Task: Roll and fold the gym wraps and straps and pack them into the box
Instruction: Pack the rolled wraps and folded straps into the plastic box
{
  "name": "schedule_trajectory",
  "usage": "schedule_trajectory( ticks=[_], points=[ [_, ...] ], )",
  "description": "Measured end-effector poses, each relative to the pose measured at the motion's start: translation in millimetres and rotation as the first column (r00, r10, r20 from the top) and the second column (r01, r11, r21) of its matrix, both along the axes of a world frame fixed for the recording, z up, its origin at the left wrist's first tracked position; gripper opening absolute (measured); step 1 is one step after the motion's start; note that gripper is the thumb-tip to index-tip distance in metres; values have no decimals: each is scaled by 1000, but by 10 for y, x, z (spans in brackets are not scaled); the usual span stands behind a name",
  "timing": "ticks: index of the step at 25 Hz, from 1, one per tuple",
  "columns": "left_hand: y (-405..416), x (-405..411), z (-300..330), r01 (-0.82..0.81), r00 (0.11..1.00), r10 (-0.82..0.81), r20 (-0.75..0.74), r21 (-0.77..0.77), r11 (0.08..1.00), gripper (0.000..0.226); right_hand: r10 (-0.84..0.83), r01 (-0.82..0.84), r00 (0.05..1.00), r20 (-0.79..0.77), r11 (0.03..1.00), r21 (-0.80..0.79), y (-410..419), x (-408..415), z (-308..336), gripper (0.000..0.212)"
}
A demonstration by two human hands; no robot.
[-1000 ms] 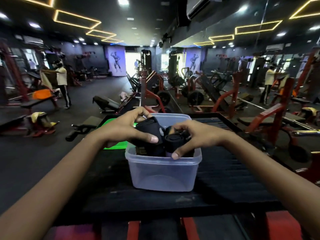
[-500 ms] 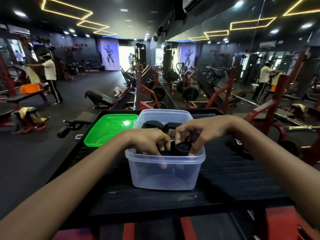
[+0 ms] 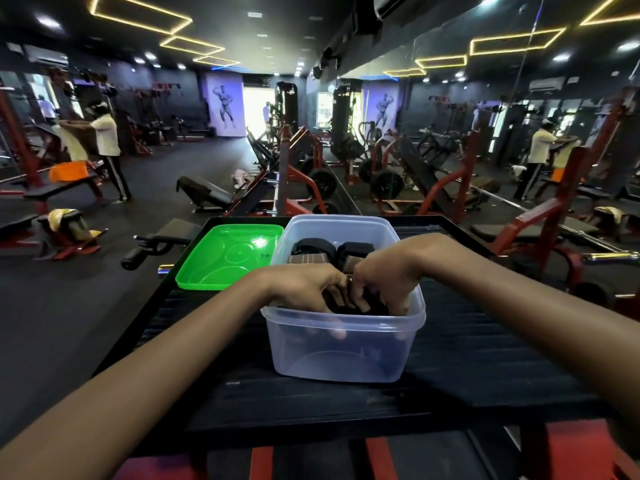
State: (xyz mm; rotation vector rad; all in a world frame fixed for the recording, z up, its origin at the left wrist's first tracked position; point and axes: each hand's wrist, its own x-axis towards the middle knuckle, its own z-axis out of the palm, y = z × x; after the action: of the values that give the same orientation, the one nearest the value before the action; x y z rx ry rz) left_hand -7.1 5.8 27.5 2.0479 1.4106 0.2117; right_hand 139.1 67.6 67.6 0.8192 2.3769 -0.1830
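Note:
A clear plastic box (image 3: 343,348) stands on a black ribbed platform (image 3: 467,368). Rolled black wraps (image 3: 313,247) and a second dark roll (image 3: 356,249) lie at its far end. Both my hands are inside the near end of the box. My left hand (image 3: 304,289) and my right hand (image 3: 384,278) press down with curled fingers on a dark rolled wrap (image 3: 349,308) between them. Most of that roll is hidden by my fingers.
A green lid (image 3: 228,254) lies upside down just left of the box on the platform. Beyond the platform stand red and black gym machines (image 3: 311,174) and benches. A person (image 3: 104,147) stands far left, another (image 3: 538,157) far right.
Both hands have gone from holding rolls above the box rim to pushing down inside it. The rolls are lower in the box, and the green lid has come into full view.

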Motion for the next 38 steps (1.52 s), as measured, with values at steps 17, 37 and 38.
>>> schedule_trajectory(
  ticks=[17,37,38],
  points=[
    [-123,290,255,-234,972,232,30,136,963,29,45,-25,849,-527,999,45,-119,575,50,18],
    [928,2308,-714,-392,879,289,379,229,891,54,-228,721,411,-882,674,162,982,2573,-1232,55],
    [970,2324,-743,-388,882,285,376,234,891,55,-232,730,384,-894,669,140,995,2595,-1266,55]
  ],
)
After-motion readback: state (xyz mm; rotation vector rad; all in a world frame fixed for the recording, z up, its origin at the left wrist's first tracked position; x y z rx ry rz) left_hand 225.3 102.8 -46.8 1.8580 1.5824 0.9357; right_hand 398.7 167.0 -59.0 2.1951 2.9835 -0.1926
